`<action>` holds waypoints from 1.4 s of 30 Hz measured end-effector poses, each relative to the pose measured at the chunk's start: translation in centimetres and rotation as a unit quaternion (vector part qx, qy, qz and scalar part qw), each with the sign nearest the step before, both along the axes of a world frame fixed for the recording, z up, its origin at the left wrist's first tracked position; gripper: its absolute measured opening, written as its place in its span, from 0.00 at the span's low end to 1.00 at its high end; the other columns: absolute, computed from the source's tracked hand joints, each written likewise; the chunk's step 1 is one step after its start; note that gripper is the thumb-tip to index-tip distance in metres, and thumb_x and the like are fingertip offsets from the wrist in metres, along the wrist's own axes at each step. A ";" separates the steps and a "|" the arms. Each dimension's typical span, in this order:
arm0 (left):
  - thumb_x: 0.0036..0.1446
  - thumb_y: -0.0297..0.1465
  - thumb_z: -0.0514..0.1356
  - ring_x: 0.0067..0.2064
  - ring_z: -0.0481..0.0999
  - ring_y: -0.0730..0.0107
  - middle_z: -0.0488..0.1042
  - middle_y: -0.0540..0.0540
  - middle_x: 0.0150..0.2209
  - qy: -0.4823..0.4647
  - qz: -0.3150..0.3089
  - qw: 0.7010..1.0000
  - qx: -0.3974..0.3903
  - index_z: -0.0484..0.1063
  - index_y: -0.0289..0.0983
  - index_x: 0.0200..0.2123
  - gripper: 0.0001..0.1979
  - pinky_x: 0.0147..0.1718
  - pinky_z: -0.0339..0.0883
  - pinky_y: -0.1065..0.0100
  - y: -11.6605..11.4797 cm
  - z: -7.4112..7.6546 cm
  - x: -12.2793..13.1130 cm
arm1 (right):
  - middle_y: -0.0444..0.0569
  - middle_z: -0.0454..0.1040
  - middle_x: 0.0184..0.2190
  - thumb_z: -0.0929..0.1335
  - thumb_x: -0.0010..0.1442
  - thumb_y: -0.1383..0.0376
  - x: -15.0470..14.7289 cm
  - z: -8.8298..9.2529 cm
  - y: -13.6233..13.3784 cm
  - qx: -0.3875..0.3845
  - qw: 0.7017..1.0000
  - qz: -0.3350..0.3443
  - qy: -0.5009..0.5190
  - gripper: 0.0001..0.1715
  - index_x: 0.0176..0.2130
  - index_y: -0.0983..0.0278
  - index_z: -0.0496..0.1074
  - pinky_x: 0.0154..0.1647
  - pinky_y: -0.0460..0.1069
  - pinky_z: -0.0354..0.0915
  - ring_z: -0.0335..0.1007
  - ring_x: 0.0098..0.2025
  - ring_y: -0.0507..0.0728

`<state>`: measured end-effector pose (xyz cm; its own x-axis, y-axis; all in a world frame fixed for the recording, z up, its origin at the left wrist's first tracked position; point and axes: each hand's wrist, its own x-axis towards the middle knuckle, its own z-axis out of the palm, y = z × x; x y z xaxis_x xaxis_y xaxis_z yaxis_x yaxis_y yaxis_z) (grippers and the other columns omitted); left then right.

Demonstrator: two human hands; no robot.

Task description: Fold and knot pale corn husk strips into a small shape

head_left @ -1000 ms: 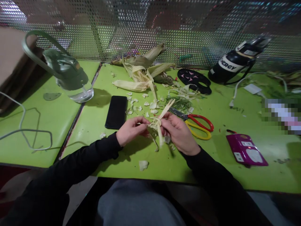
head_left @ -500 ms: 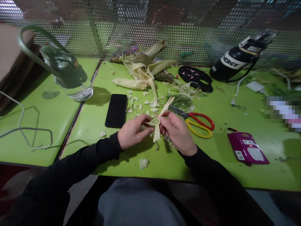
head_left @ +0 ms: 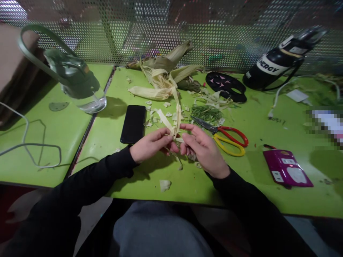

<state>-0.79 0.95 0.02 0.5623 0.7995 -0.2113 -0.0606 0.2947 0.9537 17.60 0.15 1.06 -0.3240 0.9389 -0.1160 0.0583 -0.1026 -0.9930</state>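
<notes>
Pale strips of corn husk (head_left: 175, 119) stand up between my hands, with thin ends hanging below. My left hand (head_left: 154, 143) pinches the strips near their crossing point. Close on the other side, my right hand (head_left: 202, 148) has its thumb and forefinger curled at the husk, apparently on a thin strip there. Small husk scraps (head_left: 165, 185) lie around and below the hands. To the right of my right hand rest scissors (head_left: 227, 137) with one red and one yellow handle. A black phone (head_left: 133, 124) lies beside my left hand.
A heap of corn husks (head_left: 160, 78) and green strands (head_left: 206, 113) lie behind the hands. A water bottle (head_left: 80, 82) stands left, a black bottle (head_left: 273, 67) back right, near a black palette (head_left: 226, 87). A purple power strip (head_left: 288, 167) sits right. A perforated screen (head_left: 209, 35) borders the back.
The husk strips have turned in my hands, so two ends now point up where one broad end hung down. My right hand has shifted slightly away from the left. The view moved a little.
</notes>
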 end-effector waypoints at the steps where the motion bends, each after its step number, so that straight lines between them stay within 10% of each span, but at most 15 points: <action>1: 0.65 0.34 0.54 0.32 0.74 0.75 0.75 0.46 0.32 -0.038 -0.009 0.999 -0.038 0.63 0.35 0.38 0.07 0.33 0.69 0.72 0.1 0.1 -0.1 | 0.39 0.70 0.19 0.66 0.65 0.59 0.1 0.0 0.1 -0.006 1.000 0.003 0.007 0.19 0.53 0.64 0.65 0.23 0.44 0.59 0.65 0.22 0.48; 18: 0.59 0.26 0.51 0.19 0.66 0.74 0.66 0.56 0.17 -0.032 -0.067 0.993 -0.093 0.62 0.35 0.47 0.12 0.25 0.64 0.70 0.3 0.7 -0.8 | 0.38 0.67 0.16 0.67 0.62 0.61 1.3 0.8 0.4 0.008 0.994 -0.076 0.074 0.22 0.55 0.61 0.71 0.17 0.44 0.54 0.59 0.17 0.48; 29: 0.61 0.34 0.54 0.29 0.72 0.74 0.72 0.47 0.30 -0.056 -0.071 0.992 -0.091 0.66 0.35 0.35 0.08 0.33 0.68 0.67 0.4 0.9 -0.5 | 0.40 0.71 0.22 0.65 0.64 0.64 0.9 1.1 -0.2 0.078 0.993 0.067 -0.055 0.17 0.52 0.63 0.68 0.28 0.47 0.64 0.68 0.24 0.50; 42: 0.63 0.32 0.55 0.28 0.72 0.75 0.72 0.51 0.27 0.045 -0.018 0.993 0.105 0.56 0.37 0.47 0.12 0.31 0.67 0.70 -0.3 -0.3 0.1 | 0.46 0.73 0.32 0.68 0.60 0.62 0.6 0.4 0.1 0.249 0.931 -0.003 -0.267 0.06 0.37 0.60 0.66 0.34 0.50 0.64 0.69 0.33 0.54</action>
